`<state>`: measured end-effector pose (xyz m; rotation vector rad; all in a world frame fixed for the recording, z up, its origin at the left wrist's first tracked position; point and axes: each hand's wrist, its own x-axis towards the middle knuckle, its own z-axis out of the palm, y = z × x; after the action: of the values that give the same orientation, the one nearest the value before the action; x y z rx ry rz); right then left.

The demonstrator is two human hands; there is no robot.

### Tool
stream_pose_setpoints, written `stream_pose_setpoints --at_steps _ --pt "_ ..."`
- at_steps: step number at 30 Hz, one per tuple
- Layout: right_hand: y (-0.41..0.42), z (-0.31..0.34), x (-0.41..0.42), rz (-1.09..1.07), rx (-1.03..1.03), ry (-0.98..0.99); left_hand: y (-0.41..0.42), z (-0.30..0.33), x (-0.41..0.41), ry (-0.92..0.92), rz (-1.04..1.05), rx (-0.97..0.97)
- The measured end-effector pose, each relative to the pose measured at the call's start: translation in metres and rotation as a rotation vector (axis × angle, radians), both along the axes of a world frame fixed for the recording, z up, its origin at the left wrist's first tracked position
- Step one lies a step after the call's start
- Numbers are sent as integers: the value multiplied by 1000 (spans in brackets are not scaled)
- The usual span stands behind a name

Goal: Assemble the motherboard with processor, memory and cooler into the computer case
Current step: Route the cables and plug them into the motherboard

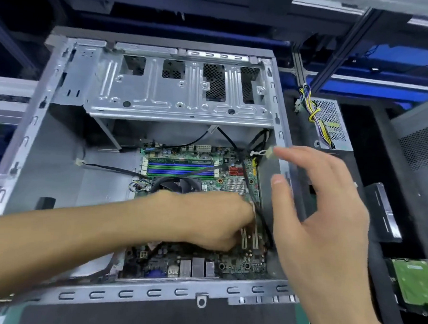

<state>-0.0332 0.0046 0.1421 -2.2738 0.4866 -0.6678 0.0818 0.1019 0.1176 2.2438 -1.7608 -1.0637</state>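
— Hands first, please: where are mine?

— Your left hand (212, 221) reaches in from the lower left, down inside the computer case (23, 139). Its fingers are curled against the motherboard (232, 264) near the long tan expansion slots (250, 238); motion blur keeps me from telling whether they pinch anything. Your right hand (324, 217) hovers over the case's right wall, fingers spread and relaxed, gripping nothing.

— And the board itself?

— It lies flat on the case floor, in the right half of the open case. Memory slots (180, 168), blue and green, sit along its far side. Just nearer to you is the cooler (177, 184) with its dark round fan, partly covered by your left wrist. The processor is not visible. The rear ports (197, 267) face the near edge of the case.

— Any cables?

— Black cables (255, 208) run from the far right corner down across the board's right side, passing just beside your left fingers. A white connector (269, 153) hangs near your right fingertips — apart from them. Another black lead with a small white plug (79, 162) crosses the bare case floor on the left.

— Outside the case?

— A power supply (334, 123) with yellow and black wires sits to the far right, and a hard drive (414, 284), green board upward, lies to the near right.
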Motion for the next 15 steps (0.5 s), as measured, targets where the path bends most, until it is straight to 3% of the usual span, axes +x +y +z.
stream_pose_setpoints --at_steps 3,5,8,12,15 --pt "7 11 20 163 16 -18 28 1 18 35 109 -17" --pt "13 14 39 295 -17 148 50 11 41 44 320 -178" --pt "19 4 74 462 -232 472 79 12 73 -126 582 -336" --pt "25 -21 111 575 -447 767 98 -14 97 -512 576 50" --pt "28 -35 127 609 -471 894 97 -31 102 -634 496 155"
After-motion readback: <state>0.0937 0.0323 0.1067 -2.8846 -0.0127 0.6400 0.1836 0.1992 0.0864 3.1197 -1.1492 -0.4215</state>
